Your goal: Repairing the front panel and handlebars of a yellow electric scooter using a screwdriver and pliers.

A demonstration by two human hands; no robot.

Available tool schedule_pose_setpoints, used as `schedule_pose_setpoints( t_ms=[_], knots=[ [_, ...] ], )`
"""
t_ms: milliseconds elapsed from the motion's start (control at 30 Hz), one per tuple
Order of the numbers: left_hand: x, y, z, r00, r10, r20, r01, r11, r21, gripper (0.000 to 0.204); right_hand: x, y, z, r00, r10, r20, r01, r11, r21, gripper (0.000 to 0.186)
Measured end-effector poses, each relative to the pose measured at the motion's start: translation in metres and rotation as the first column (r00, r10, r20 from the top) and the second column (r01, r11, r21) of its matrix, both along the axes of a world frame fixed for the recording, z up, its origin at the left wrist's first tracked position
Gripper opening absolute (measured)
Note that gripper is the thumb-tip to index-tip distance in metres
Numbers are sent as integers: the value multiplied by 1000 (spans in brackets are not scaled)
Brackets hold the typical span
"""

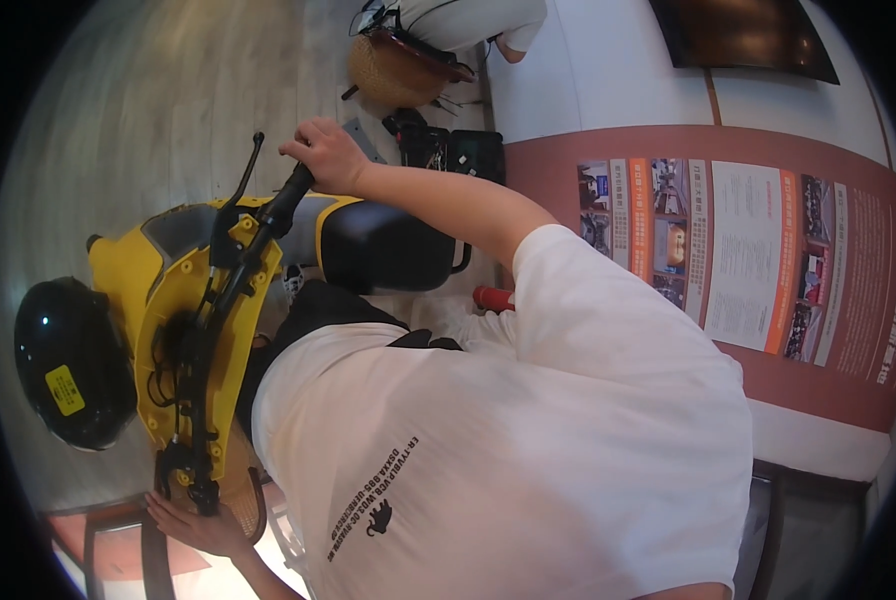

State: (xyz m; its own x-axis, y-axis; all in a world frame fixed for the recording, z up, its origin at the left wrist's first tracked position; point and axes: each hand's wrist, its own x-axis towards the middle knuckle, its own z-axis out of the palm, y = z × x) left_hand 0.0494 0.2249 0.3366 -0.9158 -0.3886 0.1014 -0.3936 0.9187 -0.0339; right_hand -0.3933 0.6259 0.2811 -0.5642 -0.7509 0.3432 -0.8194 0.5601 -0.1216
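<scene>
A yellow scooter (118, 262) with a black seat (393, 245) stands in front of my white-shirted torso. Its front panel (158, 390) is open at the back, with black cables inside. The black handlebar (230, 300) crosses from top to bottom of the picture. At its upper end my right hand (328, 153) is closed around the end of the black grip (290, 195), beside a brake lever (253, 165). My left hand (200, 528) lies by the handlebar's lower end, fingers stretched out, touching or just beside it. A glossy black helmet (76, 340) with a yellow label sits at the scooter's front.
A black tool case (473, 155) lies on the wood-look floor (198, 90). Beyond it are a round woven seat (393, 72) and another person (478, 22). A red display board (858, 250) covers the wall below a dark screen (748, 35). A red cylinder (493, 298) lies nearby.
</scene>
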Motion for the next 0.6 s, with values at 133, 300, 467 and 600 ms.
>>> schedule_pose_setpoints(
  t_ms=[133, 300, 467, 600],
  knots=[
    [2, 2, 2, 999, 41, -22, -41, 999, -31, 86, 19, 0, 22, 991, -47, 126, 37, 996, 77, 60],
    [2, 3, 3, 999, 32, -16, -33, 997, -66, 76, 15, -26, 43, 986, 134, 102, -149, 977, 152, 67],
    [5, 6, 1, 999, 46, -9, -46, 997, -62, 78, -8, -31, 30, 925, 337, 177, -361, 925, 120, 78],
    [3, 10, 2, 996, 42, -82, -46, 998, -42, 79, -7, -29, 23, 923, 345, 168, -368, 921, 129, 76]
  ],
)
